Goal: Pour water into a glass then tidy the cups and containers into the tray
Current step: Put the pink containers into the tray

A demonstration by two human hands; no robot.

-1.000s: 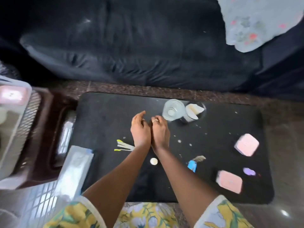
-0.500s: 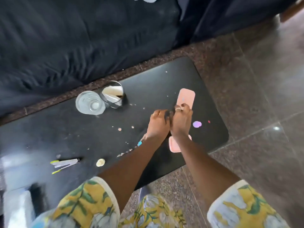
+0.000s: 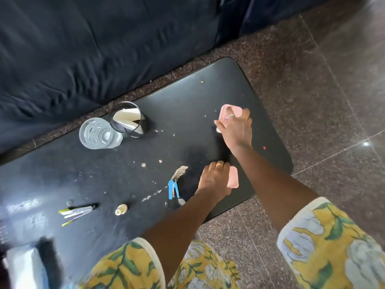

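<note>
Both hands have parted since 0.5 s ago, when they were pressed together between the 2 pink boxes. The right hand (image 3: 236, 130) now reaches forward with its fingers curled over the far pink container (image 3: 231, 109), gripping it near the table's far right corner; whether that box is off the surface I cannot tell. The left hand (image 3: 214, 180) curls its fingers round the left edge of the near pink container (image 3: 233, 180), which lies flat close to the table's near edge. A blue stapler (image 3: 173, 188) lies just left of the left wrist, with a torn scrap of paper (image 3: 180, 172) above it. Further left, well apart from both hands, the glass (image 3: 98, 133) stands upright with water in it, touching a mesh cup (image 3: 129, 119) that holds folded white paper. Everything rests on the black table (image 3: 183, 97), with a dark sofa (image 3: 93, 49) behind and polished stone floor (image 3: 323, 90) to the right.
</note>
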